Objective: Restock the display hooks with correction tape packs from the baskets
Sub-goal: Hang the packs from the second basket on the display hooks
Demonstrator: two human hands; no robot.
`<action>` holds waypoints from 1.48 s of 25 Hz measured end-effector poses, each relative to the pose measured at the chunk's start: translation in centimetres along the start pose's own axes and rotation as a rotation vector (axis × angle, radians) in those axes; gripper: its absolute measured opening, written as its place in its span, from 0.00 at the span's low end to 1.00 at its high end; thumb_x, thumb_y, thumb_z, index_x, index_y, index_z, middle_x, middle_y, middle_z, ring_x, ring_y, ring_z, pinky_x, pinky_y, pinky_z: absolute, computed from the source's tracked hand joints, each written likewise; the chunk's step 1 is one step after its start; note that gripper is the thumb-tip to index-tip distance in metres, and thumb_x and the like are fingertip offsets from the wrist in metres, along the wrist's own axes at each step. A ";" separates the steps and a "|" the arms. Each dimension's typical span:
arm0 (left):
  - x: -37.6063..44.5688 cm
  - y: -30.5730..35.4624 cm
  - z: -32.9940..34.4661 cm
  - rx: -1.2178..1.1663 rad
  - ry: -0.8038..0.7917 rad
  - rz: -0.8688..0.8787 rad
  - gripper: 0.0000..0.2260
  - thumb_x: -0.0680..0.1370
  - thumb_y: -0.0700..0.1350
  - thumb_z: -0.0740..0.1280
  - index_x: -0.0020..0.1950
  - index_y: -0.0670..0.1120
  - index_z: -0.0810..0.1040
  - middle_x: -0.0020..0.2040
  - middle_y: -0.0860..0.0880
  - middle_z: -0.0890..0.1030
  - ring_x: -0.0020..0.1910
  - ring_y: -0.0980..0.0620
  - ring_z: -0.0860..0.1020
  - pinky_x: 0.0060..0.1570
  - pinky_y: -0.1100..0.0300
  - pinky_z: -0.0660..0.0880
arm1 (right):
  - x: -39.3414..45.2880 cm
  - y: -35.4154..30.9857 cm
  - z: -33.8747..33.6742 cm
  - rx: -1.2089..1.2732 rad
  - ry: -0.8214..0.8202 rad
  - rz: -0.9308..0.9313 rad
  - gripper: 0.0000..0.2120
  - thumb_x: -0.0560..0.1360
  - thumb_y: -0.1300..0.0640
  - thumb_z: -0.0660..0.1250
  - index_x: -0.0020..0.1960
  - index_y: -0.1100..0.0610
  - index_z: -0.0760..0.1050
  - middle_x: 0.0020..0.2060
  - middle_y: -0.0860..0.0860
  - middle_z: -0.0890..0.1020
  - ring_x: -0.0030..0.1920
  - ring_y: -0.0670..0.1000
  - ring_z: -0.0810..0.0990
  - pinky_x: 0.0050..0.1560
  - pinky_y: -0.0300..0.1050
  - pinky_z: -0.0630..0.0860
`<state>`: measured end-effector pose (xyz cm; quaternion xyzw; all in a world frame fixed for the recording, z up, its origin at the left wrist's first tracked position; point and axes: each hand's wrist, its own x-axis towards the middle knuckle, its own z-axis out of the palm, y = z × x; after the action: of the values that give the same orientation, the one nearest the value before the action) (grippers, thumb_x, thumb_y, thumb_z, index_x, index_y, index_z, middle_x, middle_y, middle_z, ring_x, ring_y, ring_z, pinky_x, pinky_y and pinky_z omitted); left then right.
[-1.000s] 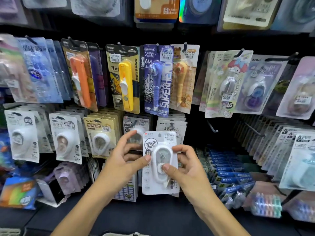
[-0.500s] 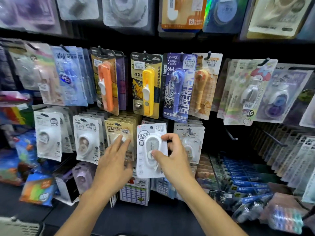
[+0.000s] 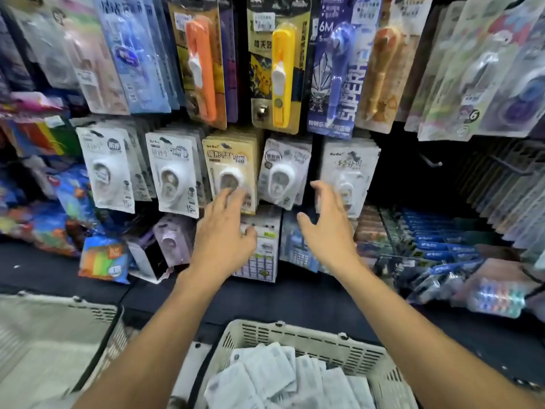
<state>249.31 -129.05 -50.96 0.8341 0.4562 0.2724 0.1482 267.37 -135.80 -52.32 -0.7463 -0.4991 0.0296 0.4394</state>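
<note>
A white correction tape pack (image 3: 280,172) hangs slightly tilted on its hook in the lower row, between a beige pack (image 3: 231,172) and another white pack (image 3: 348,175). My left hand (image 3: 224,231) is open just below the beige pack, fingers spread, holding nothing. My right hand (image 3: 327,228) is open too, just right of and below the hung pack, apart from it. A cream basket (image 3: 295,335) at the bottom centre holds several white packs (image 3: 274,376) lying loose.
A second cream basket (image 3: 59,329) sits at bottom left. Upper hooks carry pen-style tapes: orange (image 3: 200,63), yellow (image 3: 280,75), blue (image 3: 336,69). Bare hooks (image 3: 430,162) stick out at right. Blue-labelled packs (image 3: 436,246) and calculators (image 3: 259,252) crowd the dark shelf.
My right hand let go of the white pack, which now hangs on its hook. Both hands have drawn back and down, open. The view dropped, bringing the baskets into sight.
</note>
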 end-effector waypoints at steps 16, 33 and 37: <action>-15.6 -7.3 12.0 0.480 -1.251 -0.080 0.29 0.79 0.48 0.69 0.78 0.55 0.65 0.74 0.49 0.73 0.68 0.47 0.75 0.64 0.54 0.74 | -25.5 19.5 4.5 -0.503 -1.049 0.364 0.24 0.76 0.60 0.65 0.71 0.49 0.68 0.64 0.52 0.76 0.62 0.56 0.78 0.56 0.48 0.76; -17.5 -6.9 17.2 0.508 -1.252 0.107 0.28 0.79 0.45 0.66 0.78 0.53 0.64 0.68 0.48 0.75 0.66 0.46 0.75 0.60 0.54 0.73 | -27.1 16.9 11.2 0.606 -0.660 1.287 0.12 0.76 0.59 0.73 0.57 0.61 0.80 0.44 0.55 0.88 0.45 0.55 0.87 0.40 0.46 0.82; -16.9 -7.0 17.1 0.501 -1.200 0.174 0.36 0.76 0.42 0.70 0.81 0.53 0.57 0.71 0.46 0.72 0.67 0.45 0.74 0.63 0.50 0.75 | -23.3 18.4 5.9 0.442 -0.647 1.201 0.17 0.75 0.51 0.73 0.58 0.61 0.78 0.48 0.57 0.86 0.48 0.58 0.86 0.45 0.49 0.80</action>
<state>247.28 -139.48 -73.60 0.8844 0.2748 -0.3437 0.1555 266.11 -152.21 -77.70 -0.7395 -0.0897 0.5865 0.3181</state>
